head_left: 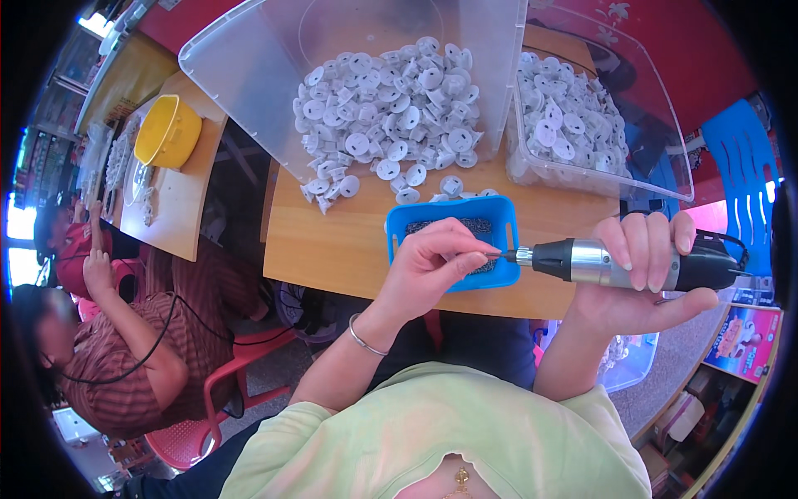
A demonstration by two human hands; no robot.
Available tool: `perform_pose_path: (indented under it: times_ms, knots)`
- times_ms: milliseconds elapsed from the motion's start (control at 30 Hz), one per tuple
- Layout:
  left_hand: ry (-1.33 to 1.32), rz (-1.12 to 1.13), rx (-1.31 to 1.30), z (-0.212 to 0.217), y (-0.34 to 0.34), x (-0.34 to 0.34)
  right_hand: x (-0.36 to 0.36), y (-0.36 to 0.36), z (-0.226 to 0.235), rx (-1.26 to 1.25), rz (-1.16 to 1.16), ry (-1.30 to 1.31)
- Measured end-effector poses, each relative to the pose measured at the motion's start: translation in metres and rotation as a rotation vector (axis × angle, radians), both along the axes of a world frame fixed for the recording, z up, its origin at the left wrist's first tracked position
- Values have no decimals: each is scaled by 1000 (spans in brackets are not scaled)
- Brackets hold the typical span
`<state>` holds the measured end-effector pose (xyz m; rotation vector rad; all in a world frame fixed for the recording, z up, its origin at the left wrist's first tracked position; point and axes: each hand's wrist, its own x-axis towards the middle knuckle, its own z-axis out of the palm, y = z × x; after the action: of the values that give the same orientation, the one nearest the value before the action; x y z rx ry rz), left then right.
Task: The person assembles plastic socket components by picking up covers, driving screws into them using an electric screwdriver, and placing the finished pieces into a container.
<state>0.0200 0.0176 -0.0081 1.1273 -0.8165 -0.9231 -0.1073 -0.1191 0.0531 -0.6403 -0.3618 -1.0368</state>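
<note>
Right hand (pixel 644 270): at right of centre, fingers wrapped closed around an electric screwdriver (pixel 632 264) (black and silver body), held level with its tip pointing toward the frame's middle.
Left hand (pixel 432 266): at centre, thumb and fingertips pinched together right at the driver's tip; what they pinch is too small to tell.
Blue tray (pixel 490 214): just under the left hand, near the table's front edge, filled with small dark screws (pixel 465 226).
White plastic parts (pixel 386 116): heaped in the upper middle, spilling from a tilted clear bin (pixel 249 75); more fill a clear box (pixel 657 166) at upper right.
Wooden table (pixel 332 241): carries all of it.
Left edge: another person seated on a red chair (pixel 195 416); yellow bowl (pixel 169 130) at upper left.
</note>
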Motion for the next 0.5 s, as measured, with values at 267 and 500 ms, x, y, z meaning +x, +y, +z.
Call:
perform_pose_path:
  times_ms: [267, 500]
  knots:
    - [64, -42, 42, -2, -3, 1, 0, -1, -1, 17, -22, 14]
    - [440, -87, 48, 1, 3, 4, -6, -2, 9, 83, -54, 49]
